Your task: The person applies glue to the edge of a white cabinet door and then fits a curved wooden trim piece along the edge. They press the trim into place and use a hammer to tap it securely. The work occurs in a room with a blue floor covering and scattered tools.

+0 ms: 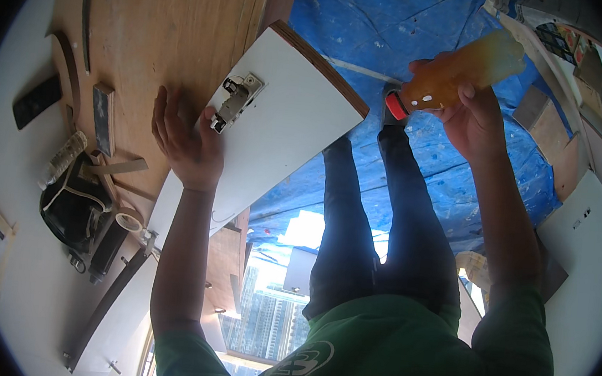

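Amber bottle [469,63], its red cap [396,105] pointing toward the white panel [293,116], is held beyond the right edge of the wooden bench [164,33], the fingers of the right hand [475,124] clamped round it. The left hand [194,143], fingers slightly apart, has its thumb at the metal hinge [237,100]. Pressing the panel's overhanging corner might tip it; a loose cap could drip. The bottle seems to hold yellowish liquid, level unclear.

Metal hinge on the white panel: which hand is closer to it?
Left. The left hand is close beside the metal hinge; the right hand is well to its right, holding an orange bottle.
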`<state>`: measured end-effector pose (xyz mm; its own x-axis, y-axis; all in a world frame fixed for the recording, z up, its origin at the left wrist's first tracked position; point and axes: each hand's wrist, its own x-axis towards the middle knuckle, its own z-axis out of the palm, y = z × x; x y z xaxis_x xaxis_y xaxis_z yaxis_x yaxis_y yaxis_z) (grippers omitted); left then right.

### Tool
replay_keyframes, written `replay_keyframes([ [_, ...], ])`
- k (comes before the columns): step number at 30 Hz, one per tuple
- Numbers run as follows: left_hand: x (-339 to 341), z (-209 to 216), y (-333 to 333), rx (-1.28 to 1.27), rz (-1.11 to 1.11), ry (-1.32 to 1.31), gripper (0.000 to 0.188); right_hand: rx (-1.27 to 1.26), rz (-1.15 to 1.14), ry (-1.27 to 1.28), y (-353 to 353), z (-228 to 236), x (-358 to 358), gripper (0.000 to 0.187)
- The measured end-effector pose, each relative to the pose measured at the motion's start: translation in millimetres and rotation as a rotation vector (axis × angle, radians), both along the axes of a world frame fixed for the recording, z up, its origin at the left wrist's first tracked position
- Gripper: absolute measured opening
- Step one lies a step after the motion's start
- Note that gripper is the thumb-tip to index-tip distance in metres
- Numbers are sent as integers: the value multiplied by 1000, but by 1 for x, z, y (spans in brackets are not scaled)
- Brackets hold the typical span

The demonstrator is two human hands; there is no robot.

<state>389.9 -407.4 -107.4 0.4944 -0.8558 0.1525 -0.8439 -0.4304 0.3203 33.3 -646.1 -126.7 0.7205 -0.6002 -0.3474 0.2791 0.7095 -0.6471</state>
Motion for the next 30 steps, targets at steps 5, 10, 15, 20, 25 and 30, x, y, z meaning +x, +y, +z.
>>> replay_keyframes([
  [5, 1, -1, 1, 2, -1, -3, 63, 144, -24, -36, 9, -8, 18, 44],
  [10, 2, -2, 2, 0, -8, -17, 64, 232, -26, -8, 20, -19, 27, 44],
  [15, 1, -1, 2, -2, 2, -2, 65, 203, -53, 17, 23, -22, 32, 45],
  [20, 1, 0, 1, 5, 4, 4, 66, 124, -63, 54, 19, -16, 38, 47],
  [25, -4, 5, -3, 35, -11, -33, 58, 68, -118, 112, 16, -6, 48, 51],
  [30, -4, 6, -4, 34, -9, -28, 55, -21, -131, 174, 20, -2, 52, 50],
])
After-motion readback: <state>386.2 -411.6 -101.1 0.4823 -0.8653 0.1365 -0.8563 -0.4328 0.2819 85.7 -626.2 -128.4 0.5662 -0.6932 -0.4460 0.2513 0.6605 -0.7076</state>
